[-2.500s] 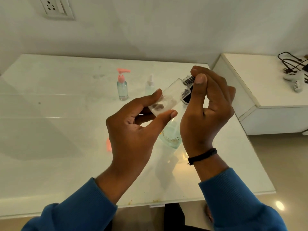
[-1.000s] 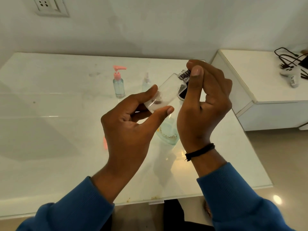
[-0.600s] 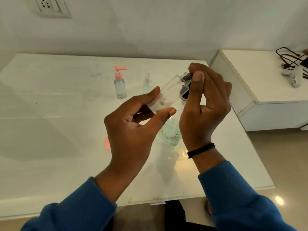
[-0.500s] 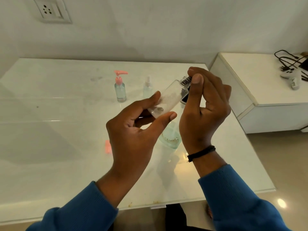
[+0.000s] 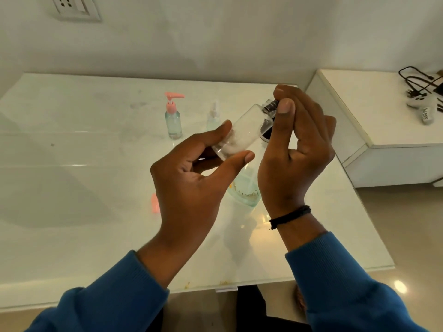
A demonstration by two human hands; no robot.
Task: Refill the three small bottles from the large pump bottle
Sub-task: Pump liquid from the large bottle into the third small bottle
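Tilting above a glossy white table, a clear small bottle is held between both hands.

Open tabletop is seen to the left; the near edge and a white cabinet bound the right. The smooth cylindrical bottle is pinched at its base by the left hand, and its dark ribbed cap is pinched by the right hand. A pink-pump bottle and a clear spray bottle stand beyond; the large bottle is partly hidden below.
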